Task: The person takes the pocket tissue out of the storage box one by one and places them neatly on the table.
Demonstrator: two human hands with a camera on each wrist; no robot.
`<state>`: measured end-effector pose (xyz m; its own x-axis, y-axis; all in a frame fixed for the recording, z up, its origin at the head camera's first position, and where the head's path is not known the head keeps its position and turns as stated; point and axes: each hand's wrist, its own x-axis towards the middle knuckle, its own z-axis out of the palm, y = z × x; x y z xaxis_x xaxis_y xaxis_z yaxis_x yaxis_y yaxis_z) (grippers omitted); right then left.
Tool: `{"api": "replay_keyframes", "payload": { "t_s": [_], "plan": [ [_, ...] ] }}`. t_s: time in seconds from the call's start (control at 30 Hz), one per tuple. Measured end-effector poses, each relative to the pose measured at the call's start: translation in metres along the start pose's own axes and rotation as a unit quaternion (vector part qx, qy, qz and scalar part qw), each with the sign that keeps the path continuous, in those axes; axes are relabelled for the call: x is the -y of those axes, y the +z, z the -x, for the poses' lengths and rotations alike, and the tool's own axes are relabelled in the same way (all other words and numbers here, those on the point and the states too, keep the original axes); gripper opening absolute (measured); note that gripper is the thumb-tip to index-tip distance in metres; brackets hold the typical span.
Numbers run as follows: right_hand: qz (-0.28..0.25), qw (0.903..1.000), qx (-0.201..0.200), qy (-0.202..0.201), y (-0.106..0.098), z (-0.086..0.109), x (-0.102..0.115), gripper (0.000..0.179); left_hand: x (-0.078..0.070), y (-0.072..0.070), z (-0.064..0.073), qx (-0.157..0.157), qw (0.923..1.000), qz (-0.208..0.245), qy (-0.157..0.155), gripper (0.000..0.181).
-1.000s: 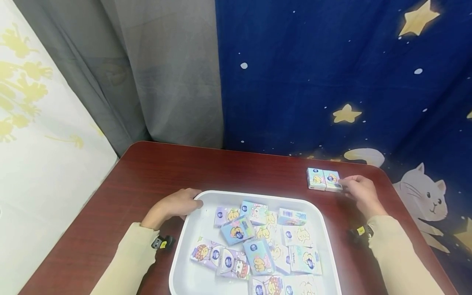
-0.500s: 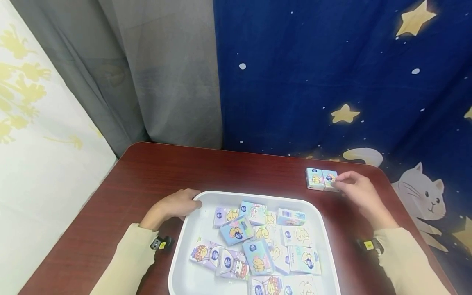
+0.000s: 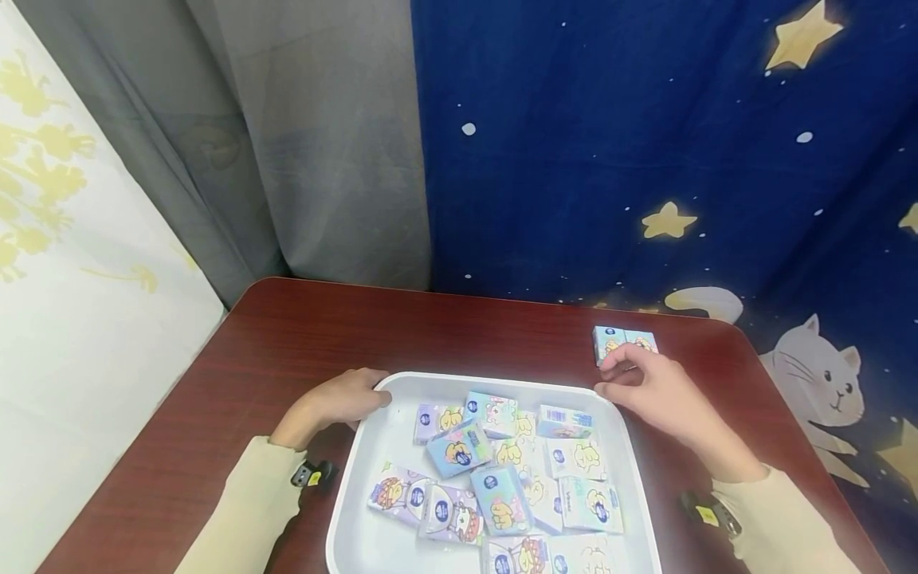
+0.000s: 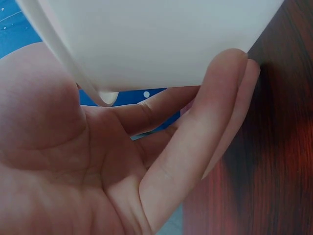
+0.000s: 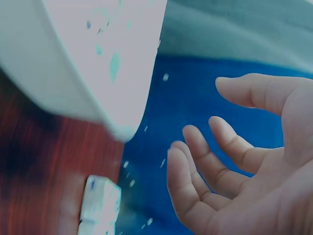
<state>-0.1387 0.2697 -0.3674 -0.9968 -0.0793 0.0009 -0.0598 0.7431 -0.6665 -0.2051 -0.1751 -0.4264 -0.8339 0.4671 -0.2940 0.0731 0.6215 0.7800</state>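
Observation:
My left hand (image 3: 335, 405) grips the back-left corner of a white plastic tray (image 3: 495, 383), thumb over the rim. In the left wrist view the fingers (image 4: 195, 132) lie along the tray's outer wall. Several pastel pocket tissue packs (image 3: 502, 501) with cartoon prints lie jumbled in the tray, some overlapping. Beyond the tray's back-right corner, two light-blue tissue packs (image 3: 609, 338) sit side by side on the table. My right hand (image 3: 656, 395) hovers between that pair and the tray corner, partly covering the pair. The right wrist view shows its fingers (image 5: 215, 166) loosely bent, holding nothing.
The tray stands on a dark red wooden table (image 3: 402, 327) with rounded back corners. Behind the table hang a grey curtain (image 3: 337, 159) and a blue star-printed curtain (image 3: 545, 159). A white sheet with yellow prints (image 3: 93, 319) hangs at the left.
My right hand has come away from the right tissue pack of the pair and moved left toward the tray's corner. The left hand stays on the tray.

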Motion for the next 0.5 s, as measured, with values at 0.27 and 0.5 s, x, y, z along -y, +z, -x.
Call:
{"api": "replay_keyframes", "payload": {
  "t_s": [0.27, 0.5],
  "plan": [
    [0.008, 0.9962, 0.053, -0.068, 0.023, 0.012, 0.035, 0.03, 0.0, 0.0, 0.0, -0.002, 1.0, -0.005, 0.0, 0.036],
    [0.011, 0.9881, 0.11, -0.107, 0.046, 0.02, 0.056, 0.031, 0.0, 0.0, 0.0, -0.002, 1.0, -0.004, 0.001, 0.037]
  ]
}}
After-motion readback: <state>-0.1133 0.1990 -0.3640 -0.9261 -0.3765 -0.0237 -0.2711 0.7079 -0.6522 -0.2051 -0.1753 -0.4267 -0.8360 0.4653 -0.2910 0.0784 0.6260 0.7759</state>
